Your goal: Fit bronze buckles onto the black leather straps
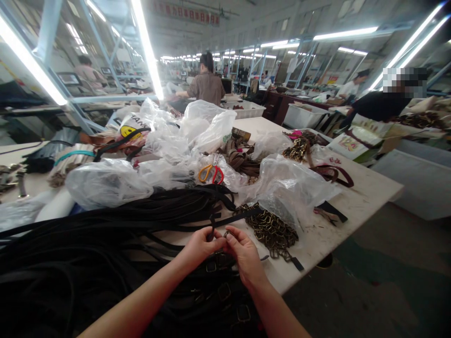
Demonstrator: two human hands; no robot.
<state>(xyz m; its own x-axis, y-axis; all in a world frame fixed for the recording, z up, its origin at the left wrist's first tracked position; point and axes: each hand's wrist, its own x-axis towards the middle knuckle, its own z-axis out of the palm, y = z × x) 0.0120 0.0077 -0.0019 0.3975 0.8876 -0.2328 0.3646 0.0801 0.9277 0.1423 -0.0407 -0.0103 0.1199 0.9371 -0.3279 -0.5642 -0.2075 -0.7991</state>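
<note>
Both hands meet near the table's front edge. My left hand [202, 244] is closed on a black strap [212, 226], whose end pokes up above the fingers. Pinched in my right hand [243, 249] is a small metal ring or buckle [228, 233], partly covered by the fingertips. Just right of the hands lies a pile of bronze-coloured metal buckles [273, 232]. Long black straps [123, 216] spread over the left side and under my forearms. Several square buckles [224, 292] show on dark straps below the hands.
Clear plastic bags [282, 183] cover the table's middle. Scissors with orange and red handles [211, 173] lie among them, near brown straps [239, 157]. Pliers [326, 216] rest at the right on the table [369, 188]. White bins [416, 178] stand beyond; other people work farther back.
</note>
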